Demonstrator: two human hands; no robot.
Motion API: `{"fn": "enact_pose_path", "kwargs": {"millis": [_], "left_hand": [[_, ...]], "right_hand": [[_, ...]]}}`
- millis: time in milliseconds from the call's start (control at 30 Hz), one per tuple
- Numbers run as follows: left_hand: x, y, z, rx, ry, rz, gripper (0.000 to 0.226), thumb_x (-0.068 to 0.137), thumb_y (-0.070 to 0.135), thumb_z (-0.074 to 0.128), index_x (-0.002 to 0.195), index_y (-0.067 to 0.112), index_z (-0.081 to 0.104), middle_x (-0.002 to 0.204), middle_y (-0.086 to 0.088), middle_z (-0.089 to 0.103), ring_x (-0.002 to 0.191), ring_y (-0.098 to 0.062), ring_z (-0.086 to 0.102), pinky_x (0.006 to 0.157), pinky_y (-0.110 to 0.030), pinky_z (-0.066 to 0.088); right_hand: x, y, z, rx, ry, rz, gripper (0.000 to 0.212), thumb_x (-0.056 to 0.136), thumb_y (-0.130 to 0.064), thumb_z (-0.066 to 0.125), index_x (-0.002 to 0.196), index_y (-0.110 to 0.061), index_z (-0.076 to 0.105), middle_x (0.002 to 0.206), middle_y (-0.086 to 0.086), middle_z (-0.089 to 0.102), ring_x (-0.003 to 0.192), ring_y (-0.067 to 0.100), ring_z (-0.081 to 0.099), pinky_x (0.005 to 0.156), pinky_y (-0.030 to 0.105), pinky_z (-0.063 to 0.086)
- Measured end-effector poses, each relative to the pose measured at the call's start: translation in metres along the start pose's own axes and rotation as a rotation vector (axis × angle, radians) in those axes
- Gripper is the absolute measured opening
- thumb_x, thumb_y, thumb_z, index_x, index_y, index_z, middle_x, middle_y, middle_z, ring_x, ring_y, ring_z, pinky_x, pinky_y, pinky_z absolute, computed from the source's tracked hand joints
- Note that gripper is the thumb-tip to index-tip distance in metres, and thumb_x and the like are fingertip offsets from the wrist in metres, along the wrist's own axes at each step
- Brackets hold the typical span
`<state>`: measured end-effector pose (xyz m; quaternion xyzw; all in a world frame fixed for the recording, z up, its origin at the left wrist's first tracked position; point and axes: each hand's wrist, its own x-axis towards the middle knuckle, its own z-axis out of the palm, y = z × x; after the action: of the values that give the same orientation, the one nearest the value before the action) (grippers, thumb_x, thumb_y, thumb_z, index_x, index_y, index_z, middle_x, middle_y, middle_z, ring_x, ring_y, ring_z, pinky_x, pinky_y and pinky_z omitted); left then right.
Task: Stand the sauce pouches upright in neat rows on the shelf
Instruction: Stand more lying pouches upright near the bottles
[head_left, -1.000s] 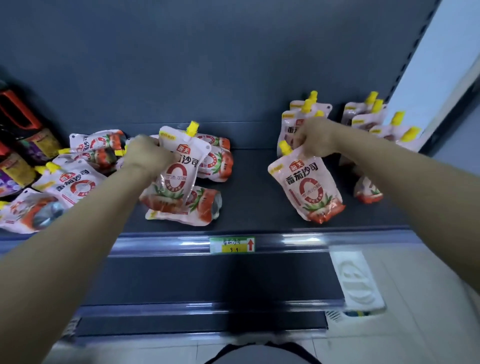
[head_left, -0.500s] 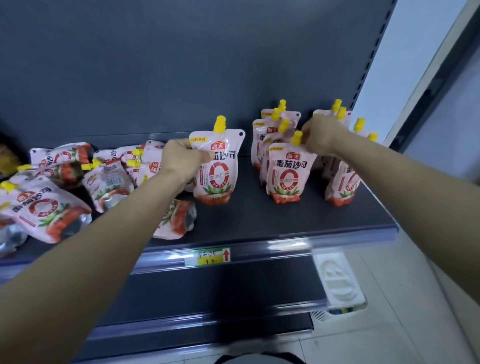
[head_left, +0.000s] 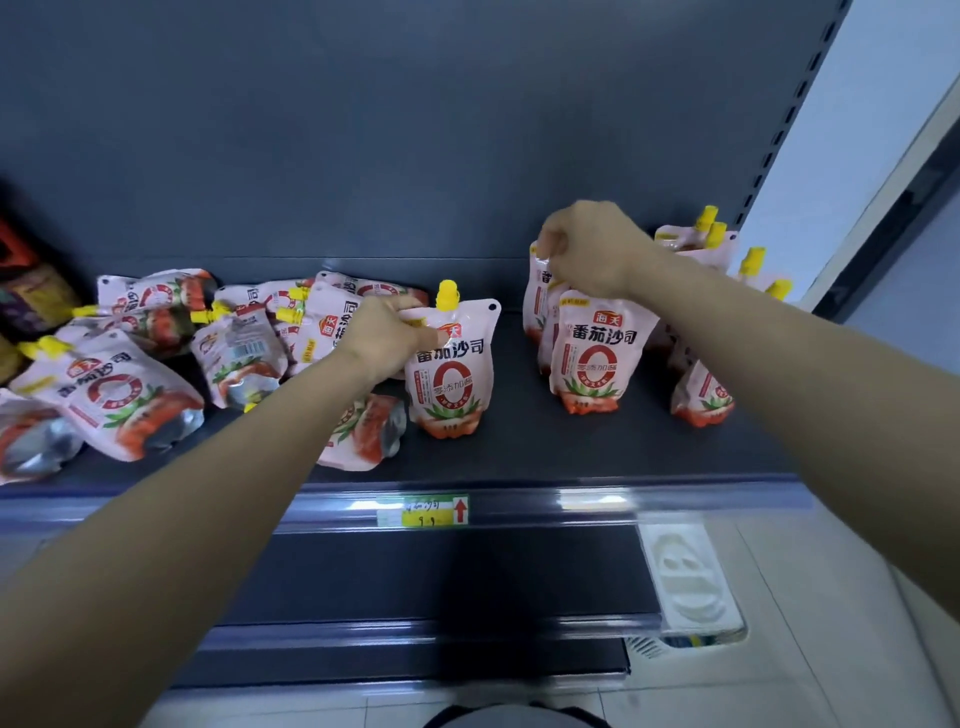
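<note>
**A:** From the head camera, what do we have in our left hand (head_left: 382, 335)?

**B:** Its fingers are curled round the top corner of the middle pouch (head_left: 451, 374). That pouch stands upright on the shelf (head_left: 571, 457), yellow cap up.

**A:** And our right hand (head_left: 589, 249)?

**B:** Curled as well. We pinch the top of the rear pouch (head_left: 535, 296), which stands upright just behind the front pouch (head_left: 597, 358), the two touching.

**A:** Where are the others?

**B:** On our left a heap of pouches (head_left: 119, 389) lies flat, one of them partly under our left forearm. Further right, another row (head_left: 701, 395) stands upright. We also see a price tag (head_left: 423, 510) on the shelf's front edge.
</note>
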<state>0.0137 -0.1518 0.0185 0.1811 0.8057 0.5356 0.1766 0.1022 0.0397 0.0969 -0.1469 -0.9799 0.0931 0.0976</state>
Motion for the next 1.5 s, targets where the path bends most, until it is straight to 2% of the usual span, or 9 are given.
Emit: {"fn": "enact_pose_path", "kwargs": {"millis": [300,533,667,800,900,1067,1167,1300,1500], "left_hand": [[-0.013,-0.007,-0.018,0.142,0.029,0.1,0.023,0.074,0.012,0.076,0.094,0.001,0.072,0.09,0.001,0.065,0.075,-0.008,0.059,0.068,-0.014,0.047],[-0.021,-0.018,-0.045,0.199,0.066,0.035,0.006,0.069,0.016,0.079,0.073,0.016,0.075,0.083,-0.006,0.075,0.069,-0.009,0.063,0.078,-0.03,0.053],[-0.029,-0.026,-0.056,0.204,0.097,-0.012,0.034,0.066,0.022,0.081,0.079,-0.008,0.069,0.076,-0.012,0.066,0.071,-0.016,0.047,0.07,-0.036,0.05],[-0.036,-0.032,-0.068,0.201,0.154,-0.077,0.034,0.065,0.024,0.08,0.074,-0.006,0.068,0.068,-0.013,0.064,0.068,-0.015,0.049,0.074,-0.041,0.052],[-0.042,-0.032,-0.072,0.228,0.21,-0.102,0.026,0.067,0.021,0.08,0.046,0.017,0.066,0.046,0.012,0.056,0.049,-0.005,0.045,0.057,-0.022,0.045],[-0.047,-0.033,-0.07,0.243,0.276,-0.131,0.038,0.07,0.021,0.079,0.08,-0.013,0.064,0.069,-0.01,0.057,0.065,-0.014,0.046,0.062,-0.027,0.043],[-0.049,-0.033,-0.07,0.259,0.302,-0.144,0.031,0.069,0.021,0.079,0.065,-0.006,0.064,0.059,-0.012,0.058,0.059,-0.012,0.046,0.056,-0.025,0.043],[-0.044,-0.033,-0.068,0.277,0.311,-0.141,0.031,0.069,0.024,0.079,0.078,-0.005,0.07,0.071,-0.016,0.068,0.063,-0.013,0.051,0.053,-0.017,0.046],[-0.015,-0.025,-0.058,0.261,0.253,-0.112,0.014,0.07,0.018,0.08,0.081,0.012,0.074,0.085,-0.004,0.071,0.081,-0.016,0.061,0.083,-0.026,0.054]], "right_hand": [[0.035,-0.03,0.021,0.154,-0.115,-0.136,0.023,0.086,-0.008,0.063,0.108,-0.008,0.069,0.111,0.008,0.07,0.105,0.021,0.062,0.079,0.019,0.04],[0.076,-0.061,0.054,0.204,-0.235,-0.245,0.022,0.083,-0.011,0.069,0.104,-0.006,0.071,0.108,0.009,0.071,0.093,0.018,0.061,0.083,0.021,0.043],[0.101,-0.084,0.082,0.258,-0.322,-0.302,0.023,0.082,-0.013,0.072,0.104,-0.007,0.071,0.11,0.01,0.071,0.087,0.013,0.057,0.08,0.023,0.044],[0.122,-0.108,0.109,0.2,-0.438,-0.369,0.044,0.082,-0.019,0.073,0.12,-0.001,0.062,0.128,0.015,0.062,0.116,0.027,0.059,0.1,0.032,0.046],[0.131,-0.123,0.123,0.164,-0.508,-0.436,0.069,0.08,-0.026,0.075,0.14,-0.007,0.045,0.144,0.01,0.048,0.13,0.028,0.048,0.107,0.033,0.039],[0.144,-0.144,0.145,0.068,-0.477,-0.562,0.062,0.073,-0.032,0.077,0.127,-0.017,0.051,0.126,0.007,0.06,0.113,0.028,0.059,0.091,0.033,0.051],[0.149,-0.147,0.157,0.094,-0.431,-0.488,0.076,0.073,-0.025,0.078,0.139,-0.02,0.041,0.138,0.009,0.051,0.12,0.028,0.054,0.096,0.031,0.048],[0.152,-0.143,0.157,0.197,-0.369,-0.47,0.048,0.079,-0.013,0.073,0.124,-0.019,0.058,0.131,0.007,0.056,0.113,0.025,0.056,0.082,0.027,0.045],[0.15,-0.112,0.087,0.022,-0.358,-0.412,0.028,0.082,-0.008,0.065,0.109,0.0,0.068,0.098,0.018,0.063,0.089,0.031,0.06,0.058,0.024,0.036]]}}
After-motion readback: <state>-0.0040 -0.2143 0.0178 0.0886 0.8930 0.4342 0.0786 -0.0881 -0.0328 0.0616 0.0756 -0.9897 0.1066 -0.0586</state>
